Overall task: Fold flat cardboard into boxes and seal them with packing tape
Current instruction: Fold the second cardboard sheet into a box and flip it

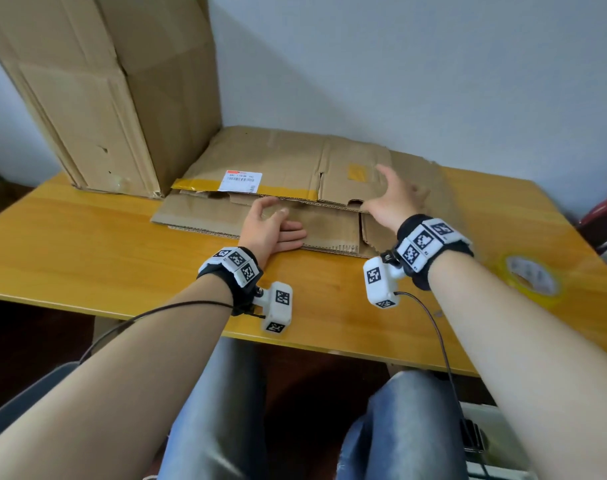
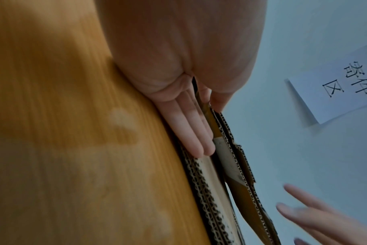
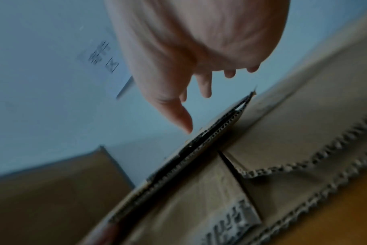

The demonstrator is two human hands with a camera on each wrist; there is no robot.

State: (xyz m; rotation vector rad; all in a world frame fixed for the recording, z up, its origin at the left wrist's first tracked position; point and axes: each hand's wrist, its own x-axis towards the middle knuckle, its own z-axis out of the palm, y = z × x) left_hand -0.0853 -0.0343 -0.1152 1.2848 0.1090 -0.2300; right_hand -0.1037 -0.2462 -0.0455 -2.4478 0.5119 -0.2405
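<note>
Barely begun: left hand (image 1: 272, 226) pinches an edge of the flat cardboard (image 1: 281, 161), right hand (image 1: 395, 199) spread loose above; tape roll (image 1: 537, 294) untouched.

A yellow-orange wooden tabletop (image 1: 87, 244) stands against a pale blue-grey wall (image 1: 399, 64). On this wall hangs a white paper sign (image 2: 336, 86) with 3 black characters. At the right edge lies a red object (image 1: 606, 216), too cut off to identify. Under the tabletop the floor (image 1: 18, 341) is dark brown.

Head looks down; 2 wrist views skim the cardboard (image 1: 278, 157).
</note>
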